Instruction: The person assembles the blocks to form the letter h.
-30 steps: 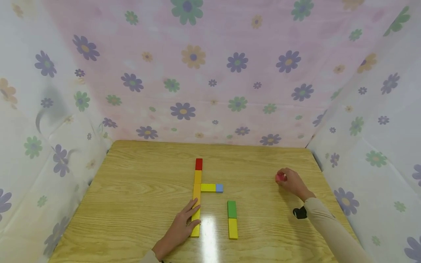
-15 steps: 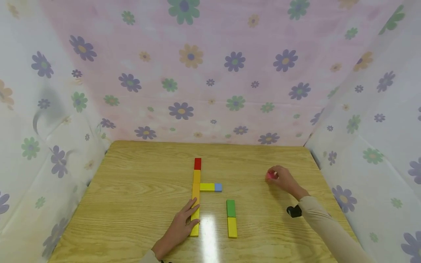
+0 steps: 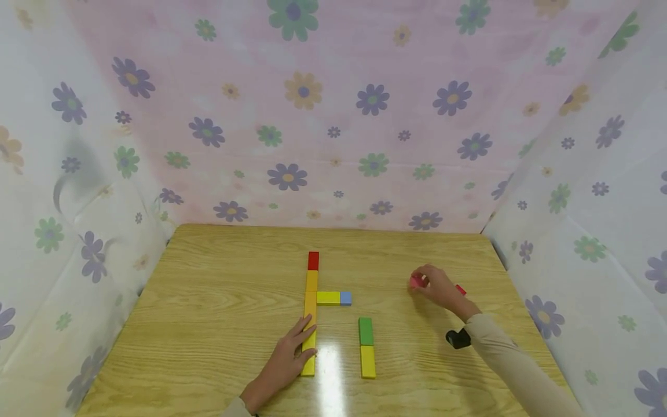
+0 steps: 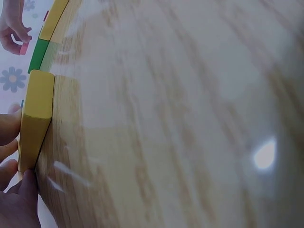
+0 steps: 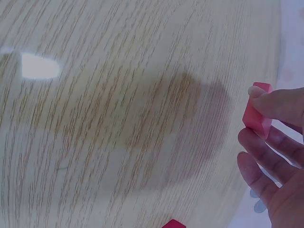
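Note:
My left hand (image 3: 283,362) rests on the lower part of a straight row of blocks, its fingers and thumb touching a yellow block (image 4: 37,109). That row continues upward through orange blocks (image 3: 311,281) to a red block (image 3: 313,260) at its far end. From its right side a yellow block (image 3: 328,298) and a light blue block (image 3: 345,298) branch off. Above the table at the right, my right hand (image 3: 438,285) pinches a small pinkish-red block (image 5: 257,111) between thumb and fingers. Another red block (image 3: 461,289) lies just behind that hand, partly hidden.
A green block (image 3: 366,331) and a yellow block (image 3: 367,362) lie end to end between the hands. Flowered cloth (image 3: 333,191) walls in the wooden table (image 3: 224,324) at the back and both sides. A bright reflection shows near the front.
My right hand has moved left with the pinkish-red block, and the red block behind it has come into sight. The left hand has stayed on the row.

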Tool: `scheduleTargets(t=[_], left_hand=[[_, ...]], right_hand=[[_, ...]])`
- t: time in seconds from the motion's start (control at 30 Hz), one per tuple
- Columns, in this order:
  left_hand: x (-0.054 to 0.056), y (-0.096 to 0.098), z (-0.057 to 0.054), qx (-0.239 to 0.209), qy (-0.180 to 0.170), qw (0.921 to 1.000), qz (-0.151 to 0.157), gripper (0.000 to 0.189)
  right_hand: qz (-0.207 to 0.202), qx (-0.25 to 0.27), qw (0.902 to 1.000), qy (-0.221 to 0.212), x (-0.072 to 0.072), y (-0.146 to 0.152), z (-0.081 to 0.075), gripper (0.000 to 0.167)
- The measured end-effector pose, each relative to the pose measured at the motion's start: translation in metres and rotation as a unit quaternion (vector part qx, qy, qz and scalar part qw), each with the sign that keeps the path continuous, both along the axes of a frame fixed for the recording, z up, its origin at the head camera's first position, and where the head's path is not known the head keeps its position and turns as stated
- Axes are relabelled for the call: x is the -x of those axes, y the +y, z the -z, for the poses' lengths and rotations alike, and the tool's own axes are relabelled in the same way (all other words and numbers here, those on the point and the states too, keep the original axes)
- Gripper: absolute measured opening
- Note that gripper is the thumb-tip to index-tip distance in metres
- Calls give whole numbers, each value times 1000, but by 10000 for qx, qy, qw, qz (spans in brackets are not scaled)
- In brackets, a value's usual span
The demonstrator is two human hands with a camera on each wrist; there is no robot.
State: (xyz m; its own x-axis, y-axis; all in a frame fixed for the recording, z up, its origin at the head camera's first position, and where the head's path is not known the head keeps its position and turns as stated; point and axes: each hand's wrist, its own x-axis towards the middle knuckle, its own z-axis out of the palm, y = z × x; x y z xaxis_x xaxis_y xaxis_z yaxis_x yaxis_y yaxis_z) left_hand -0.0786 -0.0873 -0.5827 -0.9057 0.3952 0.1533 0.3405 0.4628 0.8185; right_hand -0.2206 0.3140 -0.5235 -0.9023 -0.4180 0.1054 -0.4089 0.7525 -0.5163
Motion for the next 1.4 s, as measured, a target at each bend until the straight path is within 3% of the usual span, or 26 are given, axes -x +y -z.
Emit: scheduleTargets(t=[0.73,1.4], left_hand=[[-1,0,3,-31,-109,9999,-38,53],[0,0,5,4,175,9998,-19,53]], right_hand=[[-482,218,9985,-162,-10,-37,-7,25],[-880,381,9953,-114,-16,-58,-12,25]])
